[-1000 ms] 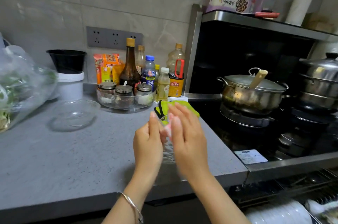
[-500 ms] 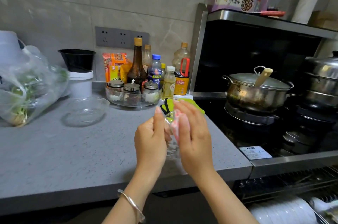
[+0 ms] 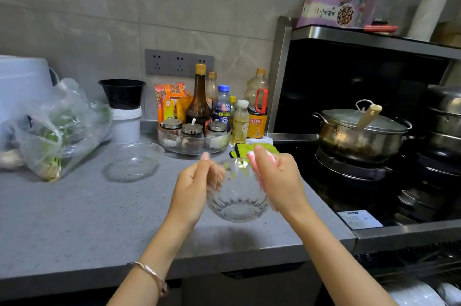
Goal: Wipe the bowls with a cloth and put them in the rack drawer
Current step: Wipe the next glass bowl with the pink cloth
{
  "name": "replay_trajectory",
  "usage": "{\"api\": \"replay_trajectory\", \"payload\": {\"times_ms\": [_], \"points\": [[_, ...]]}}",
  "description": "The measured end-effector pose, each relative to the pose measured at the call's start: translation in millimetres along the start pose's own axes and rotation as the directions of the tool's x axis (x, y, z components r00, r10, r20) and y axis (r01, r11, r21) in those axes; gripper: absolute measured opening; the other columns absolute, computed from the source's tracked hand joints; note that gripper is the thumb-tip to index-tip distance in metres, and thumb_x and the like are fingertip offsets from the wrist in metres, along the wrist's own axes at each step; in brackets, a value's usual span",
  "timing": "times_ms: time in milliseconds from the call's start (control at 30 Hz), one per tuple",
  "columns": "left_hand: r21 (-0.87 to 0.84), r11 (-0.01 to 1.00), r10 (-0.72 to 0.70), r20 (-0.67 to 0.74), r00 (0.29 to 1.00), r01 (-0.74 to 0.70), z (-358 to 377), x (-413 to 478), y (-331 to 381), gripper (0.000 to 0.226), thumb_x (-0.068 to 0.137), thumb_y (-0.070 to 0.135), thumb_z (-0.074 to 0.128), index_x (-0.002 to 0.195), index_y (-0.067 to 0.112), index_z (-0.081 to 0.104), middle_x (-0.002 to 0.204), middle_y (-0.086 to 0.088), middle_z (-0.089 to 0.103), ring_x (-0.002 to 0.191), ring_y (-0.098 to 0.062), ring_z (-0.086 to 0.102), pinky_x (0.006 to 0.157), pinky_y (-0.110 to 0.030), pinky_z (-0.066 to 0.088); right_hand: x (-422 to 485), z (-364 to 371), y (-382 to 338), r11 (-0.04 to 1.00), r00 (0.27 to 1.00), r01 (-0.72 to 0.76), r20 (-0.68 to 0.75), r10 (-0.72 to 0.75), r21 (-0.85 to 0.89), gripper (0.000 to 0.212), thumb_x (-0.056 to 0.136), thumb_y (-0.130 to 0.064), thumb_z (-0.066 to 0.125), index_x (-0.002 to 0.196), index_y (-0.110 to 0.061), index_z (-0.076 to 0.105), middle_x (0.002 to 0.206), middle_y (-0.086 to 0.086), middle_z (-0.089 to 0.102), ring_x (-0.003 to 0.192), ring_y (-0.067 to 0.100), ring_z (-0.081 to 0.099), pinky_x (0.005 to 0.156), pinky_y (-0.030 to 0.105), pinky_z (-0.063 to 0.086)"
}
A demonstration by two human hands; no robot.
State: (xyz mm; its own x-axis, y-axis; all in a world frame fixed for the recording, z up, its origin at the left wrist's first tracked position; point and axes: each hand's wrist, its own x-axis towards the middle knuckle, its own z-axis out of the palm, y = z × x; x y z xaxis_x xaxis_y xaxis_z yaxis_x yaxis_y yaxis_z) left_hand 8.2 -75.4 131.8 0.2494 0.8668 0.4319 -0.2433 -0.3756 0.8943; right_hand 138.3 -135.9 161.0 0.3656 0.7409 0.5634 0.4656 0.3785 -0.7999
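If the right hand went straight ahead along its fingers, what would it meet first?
Probably the green glove on the counter just beyond the right hand, which grips the cloth at the rim of the bowl. Depth is unclear; it might pass above.

- Counter (image 3: 74, 218) lies bare along its front edge, on the left.
- Shallow glass bowl (image 3: 133, 162), bag of greens (image 3: 57, 128) and condiment tray (image 3: 194, 142) crowd the back.
- Lidded pot (image 3: 359, 136) blocks the right.

Glass bowl (image 3: 237, 197) (pink cloth (image 3: 252, 159) at rim)
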Motion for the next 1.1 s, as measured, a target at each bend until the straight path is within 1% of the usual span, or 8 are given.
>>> {"api": "replay_trajectory", "payload": {"times_ms": [100,300,400,500,600,800,967,1100], "points": [[0.189,0.969,0.134,0.133,0.982,-0.158,-1.8,15.1,13.3,0.053,0.099,0.042,0.037,0.054,0.021,0.058,0.05,0.003,0.055,0.05,-0.007,0.051,0.055,-0.021,0.043,13.8,6.7,2.3,0.98,0.998,0.065,0.025,-0.061,-0.191,0.054,0.088,-0.041,0.047,0.039,-0.02,0.044,0.035,-0.009,0.041,0.041,0.015,0.041,0.05,0.044,0.043],[0.215,0.951,0.235,-0.032,0.971,-0.223,3.1,32.4,7.0,0.058,0.102,0.031,0.039,0.046,0.02,0.03,0.041,0.009,0.025,0.042,-0.008,0.023,0.047,-0.029,0.019,24.5,27.4,13.4,0.997,0.996,0.081,-0.035,-0.08,0.004,0.054,0.096,-0.041,0.04,0.045,-0.024,0.049,0.045,-0.006,0.047,0.051,0.016,0.051,0.055,0.034,0.044],[0.148,0.986,0.11,-0.225,0.968,-0.078,7.3,37.2,1.6,0.056,0.103,0.031,0.036,0.049,0.019,0.026,0.04,0.008,0.022,0.042,-0.008,0.02,0.048,-0.029,0.016,14.6,41.0,24.9,0.997,0.99,0.081,-0.113,-0.079,0.018,0.044,0.097,-0.049,0.03,0.101,-0.028,0.068,0.102,-0.01,0.068,0.103,0.006,0.06,0.094,0.027,0.044],[0.088,0.996,0.039,-0.323,0.946,-0.011,13.8,40.2,-5.8,0.058,0.102,0.033,0.037,0.046,0.019,0.034,0.036,0.009,0.034,0.04,-0.006,0.029,0.05,-0.032,0.025,0.9,59.0,30.6,0.872,0.943,0.288,-0.042,-0.331,-0.397,0.042,0.102,-0.044,0.021,0.139,-0.038,0.039,0.147,-0.017,0.038,0.142,0.003,0.024,0.117,0.029,0.016],[0.0,0.999,-0.032,-0.317,0.948,0.034,19.4,40.7,-11.0,0.057,0.102,0.034,0.038,0.05,0.016,0.052,0.045,0.007,0.055,0.05,-0.01,0.05,0.057,-0.033,0.04,5.2,63.7,35.9,0.688,0.86,0.428,0.029,-0.51,-0.586,0.049,0.104,-0.04,0.018,0.138,-0.023,0.048,0.145,-0.005,0.046,0.14,0.013,0.029,0.116,0.034,0.017],[0.128,0.992,0.054,-0.326,0.944,-0.013,21.7,36.2,-9.8,0.058,0.102,0.034,0.037,0.047,0.018,0.027,0.036,0.01,0.027,0.038,-0.006,0.024,0.043,-0.023,0.021,22.4,42.7,40.8,0.973,0.986,0.132,-0.073,-0.148,-0.191,0.04,0.101,-0.038,0.025,0.131,-0.031,0.05,0.13,-0.014,0.054,0.125,-0.005,0.043,0.108,0.034,0.037],[0.153,0.988,0.04,-0.343,0.938,0.014,21.1,30.9,-16.0,0.058,0.101,0.038,0.037,0.049,0.016,0.049,0.042,0.007,0.047,0.043,-0.006,0.04,0.048,-0.026,0.033,7.1,56.8,36.1,0.729,0.888,0.396,0.03,-0.459,-0.559,0.049,0.102,-0.04,0.022,0.133,-0.021,0.055,0.136,-0.003,0.054,0.132,0.013,0.041,0.113,0.033,0.027],[0.068,0.998,0.014,-0.337,0.942,0.009,14.1,20.7,-2.6,0.056,0.101,0.038,0.038,0.05,0.019,0.027,0.039,0.009,0.024,0.039,-0.005,0.021,0.04,-0.019,0.018,22.2,46.0,38.1,0.999,0.996,0.039,-0.083,-0.042,-0.037,0.045,0.096,-0.047,0.03,0.094,-0.023,0.067,0.094,-0.002,0.066,0.099,0.018,0.06,0.096,0.045,0.045]]}}
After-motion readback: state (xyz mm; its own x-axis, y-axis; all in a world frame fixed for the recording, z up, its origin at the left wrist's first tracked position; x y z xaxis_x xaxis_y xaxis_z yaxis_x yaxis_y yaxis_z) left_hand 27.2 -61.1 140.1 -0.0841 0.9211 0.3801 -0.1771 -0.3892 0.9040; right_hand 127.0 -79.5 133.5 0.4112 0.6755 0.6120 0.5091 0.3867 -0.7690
